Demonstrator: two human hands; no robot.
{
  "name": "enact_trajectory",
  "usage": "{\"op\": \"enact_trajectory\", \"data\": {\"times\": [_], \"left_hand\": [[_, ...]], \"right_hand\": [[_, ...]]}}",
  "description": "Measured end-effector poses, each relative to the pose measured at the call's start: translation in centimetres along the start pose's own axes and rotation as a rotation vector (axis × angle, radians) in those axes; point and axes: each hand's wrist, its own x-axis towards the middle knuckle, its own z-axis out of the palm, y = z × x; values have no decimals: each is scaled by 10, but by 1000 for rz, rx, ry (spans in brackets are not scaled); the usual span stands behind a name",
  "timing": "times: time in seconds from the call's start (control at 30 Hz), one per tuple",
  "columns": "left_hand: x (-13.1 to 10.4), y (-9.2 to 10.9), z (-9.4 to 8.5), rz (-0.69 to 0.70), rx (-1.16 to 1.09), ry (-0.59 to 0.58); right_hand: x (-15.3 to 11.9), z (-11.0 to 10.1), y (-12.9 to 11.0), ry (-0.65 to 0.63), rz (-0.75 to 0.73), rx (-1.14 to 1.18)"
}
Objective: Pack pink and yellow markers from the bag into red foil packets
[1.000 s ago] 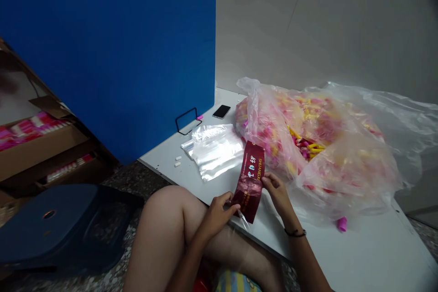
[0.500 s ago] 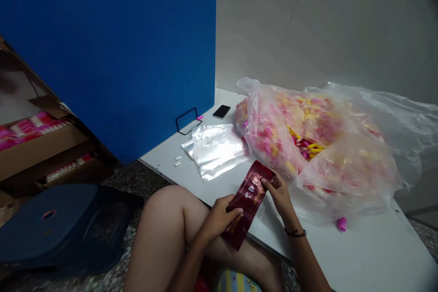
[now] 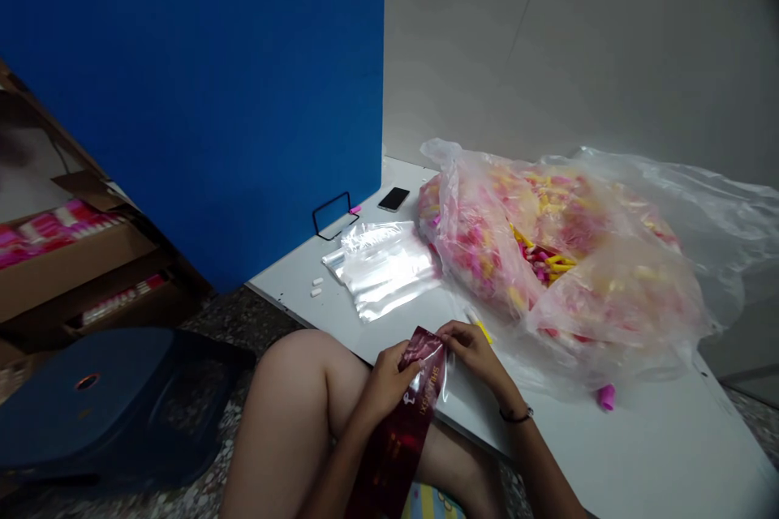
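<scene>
Packet (image 3: pixel 395 438), dark red with gold lettering, slants from the near edge of the table (image 3: pixel 614 462) down over the legs (image 3: pixel 289 413). The left hand (image 3: pixel 386 381) grips its upper part between thumb and bent fingers; the right hand (image 3: pixel 475 350) pinches the top corner, beside clear film (image 3: pixel 445 381), fingertips drawn together. Bare tabletop opens right of the right forearm (a pink tube (image 3: pixel 607 396) lies there); beyond the left hand, clear sleeves (image 3: pixel 393 272) and a blue panel (image 3: pixel 243 97) bound the room. A translucent bag (image 3: pixel 621 284) bulges with pink and yellow tubes (image 3: pixel 557 263), bare at its opening. Far left, a cardboard box (image 3: pixel 79 268) holds red-and-white packs (image 3: pixel 61 227)
</scene>
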Motion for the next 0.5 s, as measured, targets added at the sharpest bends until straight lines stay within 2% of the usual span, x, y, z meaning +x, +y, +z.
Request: {"op": "enact_trajectory", "data": {"times": [0.07,0.23,0.37,0.43,0.5], "left_hand": [[0,-1,0,-7,1,6],[1,-1,1,27,22,19],[4,-3,0,19,-19,52],[5,-1,-3,-8,-5,85],[5,6,-6,-1,128,236]], "right_hand": [[1,0,1,-53,9,7],[0,2,-3,-21,-12,-53],[-4,7,-4,-129,39,25],[-4,8,-2,-85,79,63],[-3,7,3,63,96,98]]}}
